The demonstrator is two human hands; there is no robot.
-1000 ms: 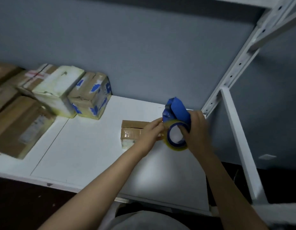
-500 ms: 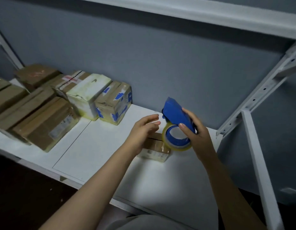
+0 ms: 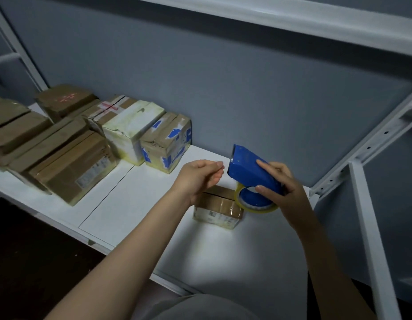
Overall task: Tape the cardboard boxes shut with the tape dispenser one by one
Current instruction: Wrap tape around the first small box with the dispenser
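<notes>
At the far left a pile of brown boxes (image 3: 68, 167) lies packed close together on the white shelf (image 3: 122, 211), some of them blurred. Behind them a darker box with a red mark (image 3: 64, 100) stands against the grey wall (image 3: 223, 88). To their right stands a white box with yellowed edges (image 3: 129, 132), and touching it on the right is a dented box with blue patches (image 3: 165, 144). A bare stretch of shelf separates that row from the work spot.

The left hand (image 3: 200, 176) hangs above the shelf with its fingers loosely bent toward the thumb and nothing to be seen in them. Its wrist covers the upper left corner of the small box (image 3: 219, 210) below it.

The small box lies flat on the shelf, well apart from the row. It is brown, with glossy tape over the top, a dark seam along the back and a pale label on its front side.

Just to its right is the tape dispenser (image 3: 251, 172), a blue wedge tilted with its wide end up and to the left. Its tape roll (image 3: 255, 206), yellowish with a blue core, hides the box's right top corner. Whether roll and box touch cannot be told.

The right hand (image 3: 286, 188) grips the dispenser, fingers curled over the blue body. Right of it rises a white post (image 3: 371, 250), and an upper shelf (image 3: 292, 17) runs overhead.
</notes>
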